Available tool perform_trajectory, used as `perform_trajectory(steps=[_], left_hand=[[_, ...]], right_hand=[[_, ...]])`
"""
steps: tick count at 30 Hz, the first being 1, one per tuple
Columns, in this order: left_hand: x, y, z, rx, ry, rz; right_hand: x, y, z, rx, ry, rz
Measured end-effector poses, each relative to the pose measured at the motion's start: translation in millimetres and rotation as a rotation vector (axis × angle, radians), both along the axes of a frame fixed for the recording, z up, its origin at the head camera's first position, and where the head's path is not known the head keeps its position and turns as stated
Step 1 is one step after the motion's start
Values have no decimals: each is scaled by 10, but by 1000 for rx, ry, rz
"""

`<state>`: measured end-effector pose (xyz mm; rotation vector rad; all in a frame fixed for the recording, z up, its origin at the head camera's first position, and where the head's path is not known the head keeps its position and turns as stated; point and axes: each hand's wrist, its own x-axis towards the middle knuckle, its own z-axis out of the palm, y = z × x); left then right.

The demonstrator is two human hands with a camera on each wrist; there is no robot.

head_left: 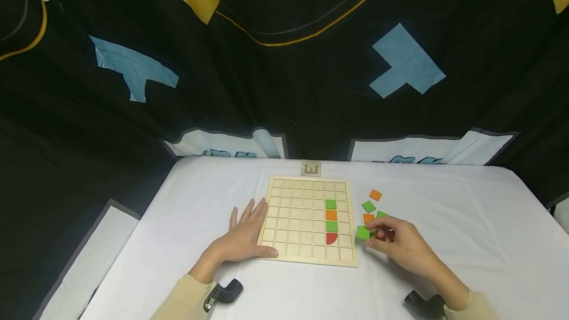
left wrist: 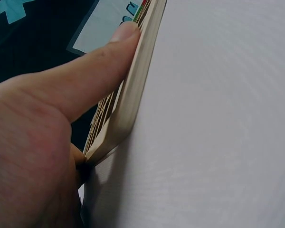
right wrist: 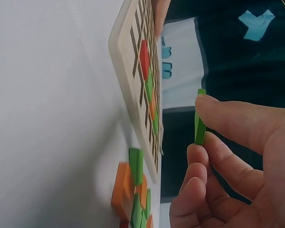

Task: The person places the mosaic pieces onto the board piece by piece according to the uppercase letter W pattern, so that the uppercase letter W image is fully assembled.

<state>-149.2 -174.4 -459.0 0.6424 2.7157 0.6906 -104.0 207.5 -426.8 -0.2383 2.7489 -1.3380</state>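
A wooden grid board (head_left: 311,260) lies on the table. Against its left side rests my left hand (head_left: 243,237), fingers spread and thumb laid over the front edge near the corner. In one column toward the board's right sit a green square (head_left: 331,204), an orange square (head_left: 331,215), another green square (head_left: 331,227) and a red rounded piece (head_left: 331,238). My right hand (head_left: 402,246), just right of the board, pinches a green square tile (right wrist: 200,118) between thumb and fingers; the right wrist view shows it edge-on, above the tabletop.
Loose tiles lie right of the board, including an orange square (head_left: 375,195) and a green square (head_left: 368,206); my right hand partly covers others. Behind the board is a small gridded card (head_left: 311,168). A dark printed curtain (head_left: 275,98) hangs past the white table's (head_left: 467,221) far edge.
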Motion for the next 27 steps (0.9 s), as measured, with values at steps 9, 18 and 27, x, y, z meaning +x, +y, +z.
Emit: perform_trajectory(steps=[9,18,27], left_hand=[[4,6,-2,11,-1,2],[13,-7,-9,-9,0,10],[11,-11,-14,4,12,2]], right_hand=[[-55,-175,-7,-13,36,42],[-99,-345,-30,-14,33,86],[-139,-442,-74,-29,81,146]])
